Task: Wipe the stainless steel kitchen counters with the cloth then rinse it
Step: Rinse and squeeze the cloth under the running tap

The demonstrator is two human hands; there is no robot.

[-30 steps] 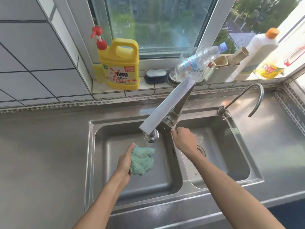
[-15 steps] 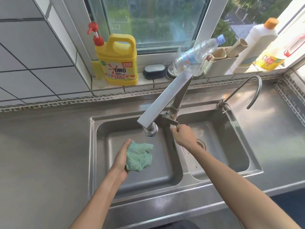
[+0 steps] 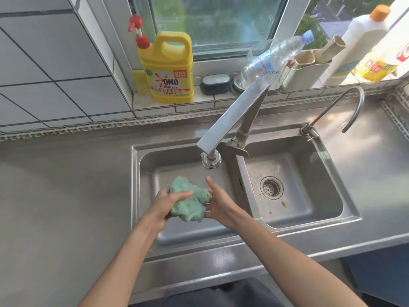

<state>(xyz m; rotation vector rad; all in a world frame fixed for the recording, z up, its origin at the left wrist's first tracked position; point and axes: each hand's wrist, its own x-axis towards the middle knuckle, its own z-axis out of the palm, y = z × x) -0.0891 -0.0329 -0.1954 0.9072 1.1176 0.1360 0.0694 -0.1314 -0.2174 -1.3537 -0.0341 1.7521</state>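
A crumpled green cloth [image 3: 190, 201] is held over the left sink basin [image 3: 155, 173], a little below the tap spout [image 3: 211, 159]. My left hand [image 3: 168, 202] grips its left side, thumb laid across the top. My right hand [image 3: 218, 202] cups the cloth's right side from below, with its fingers under the fabric and the thumb pointing up. The square steel tap [image 3: 232, 118] reaches from the back rim over the left basin. No stream of water shows under the spout. Stainless steel counter [image 3: 66, 196] stretches to the left.
The right basin [image 3: 309, 196] has a round drain strainer [image 3: 271, 188]. A thin curved tap [image 3: 345, 107] stands at its back corner. On the window sill are a yellow detergent jug [image 3: 169, 69], a dark soap box [image 3: 215, 83], a clear plastic bottle [image 3: 272, 60] and a white bottle [image 3: 358, 41].
My right hand has left the tap lever and come down to the cloth. The left hand has turned the cloth and holds it lower, between both hands.
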